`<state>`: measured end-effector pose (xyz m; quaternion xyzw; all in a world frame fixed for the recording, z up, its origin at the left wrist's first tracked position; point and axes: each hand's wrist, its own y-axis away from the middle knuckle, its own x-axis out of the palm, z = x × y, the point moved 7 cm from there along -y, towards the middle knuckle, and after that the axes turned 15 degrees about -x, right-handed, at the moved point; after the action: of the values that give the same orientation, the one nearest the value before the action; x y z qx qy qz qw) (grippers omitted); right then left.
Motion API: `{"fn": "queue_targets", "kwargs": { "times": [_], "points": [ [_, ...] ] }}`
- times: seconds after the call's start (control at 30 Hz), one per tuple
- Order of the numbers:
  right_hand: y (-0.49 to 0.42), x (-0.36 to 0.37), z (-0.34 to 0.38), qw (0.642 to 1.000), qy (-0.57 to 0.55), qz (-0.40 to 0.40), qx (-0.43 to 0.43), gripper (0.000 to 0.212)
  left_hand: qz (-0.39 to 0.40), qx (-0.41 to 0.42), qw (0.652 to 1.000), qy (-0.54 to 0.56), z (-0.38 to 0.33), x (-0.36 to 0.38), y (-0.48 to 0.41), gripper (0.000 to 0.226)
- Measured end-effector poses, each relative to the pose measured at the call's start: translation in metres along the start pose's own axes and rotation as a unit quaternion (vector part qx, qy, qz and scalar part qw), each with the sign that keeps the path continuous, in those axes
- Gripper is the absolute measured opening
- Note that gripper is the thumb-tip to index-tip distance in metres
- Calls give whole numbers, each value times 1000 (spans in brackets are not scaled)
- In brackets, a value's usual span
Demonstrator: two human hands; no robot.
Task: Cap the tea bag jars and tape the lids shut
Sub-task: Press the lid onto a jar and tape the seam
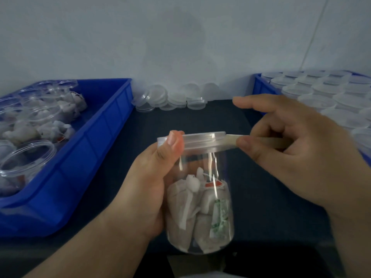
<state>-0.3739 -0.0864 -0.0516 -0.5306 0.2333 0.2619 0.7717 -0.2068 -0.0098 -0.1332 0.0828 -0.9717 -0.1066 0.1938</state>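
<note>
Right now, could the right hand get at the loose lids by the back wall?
Probably not without letting go: the right hand pinches the tape stuck to the lid of the jar. The dark table between it and the loose lids looks free.

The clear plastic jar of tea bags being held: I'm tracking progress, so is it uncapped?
No, a clear plastic lid sits on the jar, and the right hand pinches a tan tape strip running to its rim.

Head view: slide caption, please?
Left hand grips the capped tea bag jar; right hand pinches tape stretched from its lid.
</note>
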Motion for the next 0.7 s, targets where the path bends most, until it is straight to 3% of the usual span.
{"fn": "queue_targets", "kwargs": {
  "times": [0.07,0.17,0.33,0.47,0.53,0.6,0.7],
  "points": [
    [-1,3,1,1000,2,3,13,48,13,-3,1000,7,0,1,0,88],
    [-4,8,-1,999,-5,14,35,52,36,19,999,-6,-6,6,4,80],
    [-6,13,-3,998,11,39,51,57,28,21,999,-19,-4,-2,2,103],
    [-5,16,-4,998,18,46,50,61,17,65,997,-39,-8,-5,2,77],
    [-4,14,-3,998,31,35,49,61,-11,72,996,-43,-8,-10,1,75],
    [-3,13,0,997,58,26,47,60,-46,77,994,-63,-7,-16,0,80],
    [-4,14,8,993,112,33,33,56,-47,92,987,-123,-9,-8,-1,111]
  ]
}}
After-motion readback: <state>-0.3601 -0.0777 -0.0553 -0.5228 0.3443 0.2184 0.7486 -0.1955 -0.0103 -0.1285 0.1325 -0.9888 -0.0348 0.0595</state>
